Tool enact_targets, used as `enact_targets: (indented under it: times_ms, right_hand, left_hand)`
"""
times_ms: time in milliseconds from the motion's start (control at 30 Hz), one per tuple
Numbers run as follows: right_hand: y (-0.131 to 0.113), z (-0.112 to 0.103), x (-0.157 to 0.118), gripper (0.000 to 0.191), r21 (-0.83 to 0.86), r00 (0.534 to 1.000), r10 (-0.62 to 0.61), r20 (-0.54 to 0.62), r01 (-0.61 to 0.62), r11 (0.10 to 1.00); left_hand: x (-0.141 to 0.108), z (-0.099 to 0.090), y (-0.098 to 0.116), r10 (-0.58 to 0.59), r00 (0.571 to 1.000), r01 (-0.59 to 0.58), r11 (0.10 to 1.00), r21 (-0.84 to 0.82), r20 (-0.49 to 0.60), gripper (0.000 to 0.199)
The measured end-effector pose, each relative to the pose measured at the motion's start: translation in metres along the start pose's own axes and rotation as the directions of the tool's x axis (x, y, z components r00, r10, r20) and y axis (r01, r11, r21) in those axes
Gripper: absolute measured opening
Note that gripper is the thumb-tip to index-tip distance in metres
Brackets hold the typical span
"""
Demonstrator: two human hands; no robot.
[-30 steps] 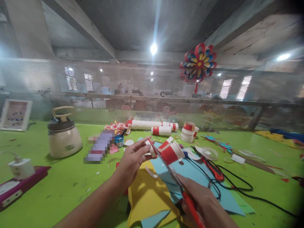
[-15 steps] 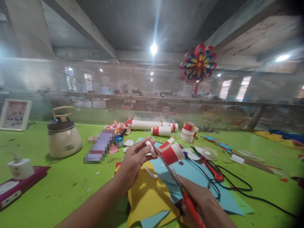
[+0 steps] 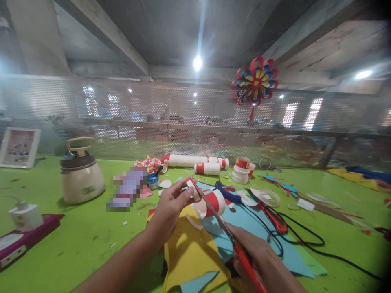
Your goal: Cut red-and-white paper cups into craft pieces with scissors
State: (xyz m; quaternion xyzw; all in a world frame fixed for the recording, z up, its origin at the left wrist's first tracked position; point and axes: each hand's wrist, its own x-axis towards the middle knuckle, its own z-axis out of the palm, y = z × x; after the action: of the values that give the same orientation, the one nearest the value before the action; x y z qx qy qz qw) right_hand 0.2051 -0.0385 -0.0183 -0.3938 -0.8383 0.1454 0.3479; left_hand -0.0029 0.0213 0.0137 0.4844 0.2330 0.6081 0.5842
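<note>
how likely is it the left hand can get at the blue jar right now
Probably yes: the blue jar stands close by with nothing tall between, though the left hand holds a paper cup piece.

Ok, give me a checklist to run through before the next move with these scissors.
1. Right hand grips the red-handled scissors: ok.
2. Left hand holds the small red-and-white paper piece: ok.
3. Left fingers well away from the blades: not ok, they look close to the tip end.
4. Spare scissors free of the black cord: not ok, the two overlap in view.
5. Blue corded tool switched off: cannot tell.
</note>
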Motion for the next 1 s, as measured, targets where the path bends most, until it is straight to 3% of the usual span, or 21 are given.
enact_targets:
  times_ms: [133, 333, 500, 733, 867, 1000]
  right_hand:
    - [0.0046, 0.0036, -0.0021, 0.044, -0.017, 1.0, -0.003, -0.001, 0.003, 1.0]
    - [-0.0003, 0.0025, -0.0013, 0.045, -0.032, 0.998, 0.052, 0.027, -0.051, 0.998]
    - [-0.0046, 0.0032, 0.0006, 0.043, -0.076, 0.999, 0.02, -0.047, -0.023, 0.997]
    - [-0.0024, 0.0009, -0.0042, 0.039, -0.106, 0.997, 0.073, -0.001, -0.073, 0.992]
    - [0.0007, 0.0015, -0.0039, 0.04, -0.115, 0.998, 0.06, 0.009, -0.058, 0.992]
    - [0.0006, 0.0009, -0.0032, 0.043, -0.089, 0.999, 0.043, 0.015, -0.042, 0.995]
  left_hand:
    - [-0.0007, 0.0001, -0.0008, 0.005, 1.0, -0.005, 1.0, 0.014, 0.028, 0.05]
    - [-0.0005, -0.0008, -0.0025, -0.004, 1.0, 0.004, 1.0, 0.016, -0.014, 0.051]
    - [0.0003, 0.0001, 0.0017, -0.008, 1.0, 0.008, 1.0, -0.013, -0.02, 0.052]
    - [0.0025, 0.0015, 0.0062, 0.0, 1.0, 0.0, 0.996, -0.089, 0.004, 0.032]
    - [0.0042, 0.0004, 0.0065, -0.016, 0.999, 0.011, 0.996, -0.093, -0.05, 0.041]
    - [0.0029, 0.0015, 0.0074, -0.025, 0.999, 0.022, 0.997, -0.079, -0.036, 0.047]
